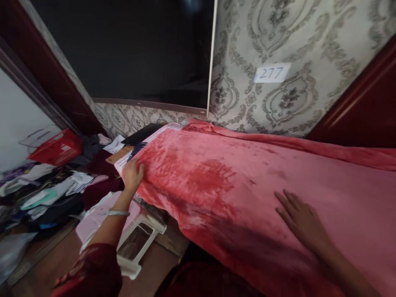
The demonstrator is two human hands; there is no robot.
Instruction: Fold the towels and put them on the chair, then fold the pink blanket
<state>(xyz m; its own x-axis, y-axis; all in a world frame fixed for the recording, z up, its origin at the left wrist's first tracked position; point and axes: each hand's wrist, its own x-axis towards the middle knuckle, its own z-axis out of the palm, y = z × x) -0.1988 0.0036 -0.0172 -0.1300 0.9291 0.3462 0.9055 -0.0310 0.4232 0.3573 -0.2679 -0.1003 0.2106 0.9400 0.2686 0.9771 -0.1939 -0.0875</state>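
A red plush blanket [235, 181] covers a bed along the wall and hangs over its front edge. My left hand [133, 173] is closed on the blanket's left edge, next to a pink and white striped sheet [154, 136]. A silver bangle sits on that wrist. My right hand [301, 218] lies flat on the blanket with its fingers spread, near the front edge.
A pile of clothes [52, 189] and a red box [55, 146] lie on the floor at the left. A pink and white plastic stool [136, 231] stands beside the bed. A dark screen [133, 49] and a paper marked 277 [272, 73] hang on the patterned wall.
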